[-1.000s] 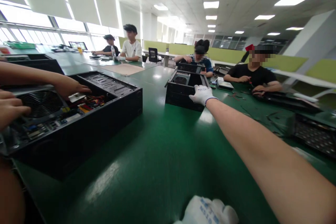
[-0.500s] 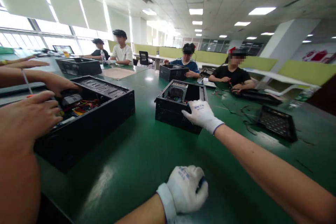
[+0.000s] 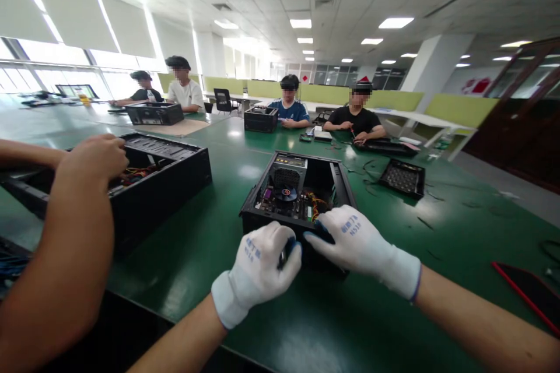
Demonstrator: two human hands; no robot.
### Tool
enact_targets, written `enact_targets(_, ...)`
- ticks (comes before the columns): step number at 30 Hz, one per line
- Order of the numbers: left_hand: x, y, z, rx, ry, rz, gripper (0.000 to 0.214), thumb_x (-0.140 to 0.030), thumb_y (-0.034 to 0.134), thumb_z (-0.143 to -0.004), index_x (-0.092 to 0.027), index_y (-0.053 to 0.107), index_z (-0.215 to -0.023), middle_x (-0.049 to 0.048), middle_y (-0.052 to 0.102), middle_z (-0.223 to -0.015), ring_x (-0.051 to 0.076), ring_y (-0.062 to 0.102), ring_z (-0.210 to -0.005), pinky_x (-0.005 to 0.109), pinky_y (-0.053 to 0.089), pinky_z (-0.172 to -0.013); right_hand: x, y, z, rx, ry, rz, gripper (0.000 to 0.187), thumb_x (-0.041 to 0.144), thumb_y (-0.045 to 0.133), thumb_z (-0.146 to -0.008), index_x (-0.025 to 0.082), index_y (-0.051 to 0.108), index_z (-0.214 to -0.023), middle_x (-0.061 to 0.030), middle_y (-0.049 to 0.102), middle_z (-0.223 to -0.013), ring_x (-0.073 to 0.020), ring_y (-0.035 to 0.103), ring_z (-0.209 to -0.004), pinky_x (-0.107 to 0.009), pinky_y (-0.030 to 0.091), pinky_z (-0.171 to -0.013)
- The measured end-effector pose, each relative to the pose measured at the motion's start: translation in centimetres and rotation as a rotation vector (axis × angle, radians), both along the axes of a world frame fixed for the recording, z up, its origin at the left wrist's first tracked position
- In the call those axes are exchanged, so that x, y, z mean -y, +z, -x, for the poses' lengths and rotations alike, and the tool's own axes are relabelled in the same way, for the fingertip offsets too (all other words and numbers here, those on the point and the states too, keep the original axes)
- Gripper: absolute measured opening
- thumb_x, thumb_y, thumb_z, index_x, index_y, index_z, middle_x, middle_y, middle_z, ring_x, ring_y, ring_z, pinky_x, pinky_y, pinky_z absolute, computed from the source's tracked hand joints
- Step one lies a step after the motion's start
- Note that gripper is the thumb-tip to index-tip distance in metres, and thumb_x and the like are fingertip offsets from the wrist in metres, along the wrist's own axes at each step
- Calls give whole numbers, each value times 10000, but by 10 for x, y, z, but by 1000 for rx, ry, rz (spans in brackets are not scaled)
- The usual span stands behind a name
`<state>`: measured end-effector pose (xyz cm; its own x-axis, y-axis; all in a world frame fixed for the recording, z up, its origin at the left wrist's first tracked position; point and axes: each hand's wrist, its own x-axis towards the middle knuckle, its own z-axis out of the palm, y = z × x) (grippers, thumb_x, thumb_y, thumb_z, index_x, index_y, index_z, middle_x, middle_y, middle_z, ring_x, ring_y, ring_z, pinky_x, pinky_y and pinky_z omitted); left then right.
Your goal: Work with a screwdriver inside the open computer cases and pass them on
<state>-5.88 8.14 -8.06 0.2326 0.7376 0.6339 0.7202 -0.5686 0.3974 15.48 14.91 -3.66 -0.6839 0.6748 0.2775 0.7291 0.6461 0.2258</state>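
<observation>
An open black computer case [image 3: 301, 189] lies on the green table [image 3: 245, 163] right in front of me, its fan and coloured wires showing inside. My right hand [image 3: 356, 239], in a white glove, grips the case's near edge. My left hand [image 3: 258, 262], also gloved, is closed around a small dark object I cannot make out, and it rests against the case's front wall.
A co-worker's bare arm [image 3: 74, 227] reaches into another open case [image 3: 144, 172] at the left. Several other people sit at the far side with more cases. A perforated black panel [image 3: 402, 178] and loose cables lie to the right; a red-edged flat object [image 3: 527, 291] lies near right.
My right hand has pulled the case across the table to just in front of me. My left hand has risen and moved forward to the case's front wall.
</observation>
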Motion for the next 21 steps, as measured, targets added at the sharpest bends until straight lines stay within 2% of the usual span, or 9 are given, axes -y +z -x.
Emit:
enact_targets(3, 6, 25, 3, -63, 52, -33, 111, -306, 515, -955, -212, 571, -940, 18, 617, -832, 179, 599, -736, 319, 438, -684, 28, 3, -14, -11, 36, 47, 472, 584, 461, -971, 174, 669, -865, -83, 696, -788, -217, 619, -721, -334, 347, -690)
enact_targets(6, 4, 38, 1, -172, 92, -7, 135, -335, 517, -961, -216, 581, -967, 22, 644, -862, 195, 633, -778, 324, 461, -699, 52, 4, -27, -28, 58, 82, 452, 567, 469, -972, 180, 672, -857, -78, 688, -782, -213, 608, -724, -334, 353, -702)
enact_targets(11, 7, 43, -7, -295, 117, 77, 184, -369, 494, -983, -208, 582, -978, 43, 678, -909, 205, 668, -836, 316, 499, -731, 81, 3, -42, -79, 93, 119, 427, 542, 467, -983, 183, 672, -880, -70, 677, -802, -199, 586, -732, -339, 360, -728)
enact_targets(14, 19, 45, -12, -392, 108, 145, 220, -373, 462, -1000, -200, 585, -944, 40, 680, -859, 198, 677, -788, 306, 506, -709, 94, 3, -49, -105, 114, 144, 404, 536, 481, -977, 192, 665, -875, -67, 672, -822, -196, 569, -733, -343, 362, -722)
enact_targets(21, 53, 48, -21, -512, 82, 154, 241, -365, 441, -1001, -183, 591, -953, 56, 676, -815, 248, 685, -758, 368, 530, -685, 125, 8, -57, -185, 174, 130, 291, 481, 579, -934, 214, 658, -850, -53, 660, -805, -199, 559, -715, -355, 388, -682)
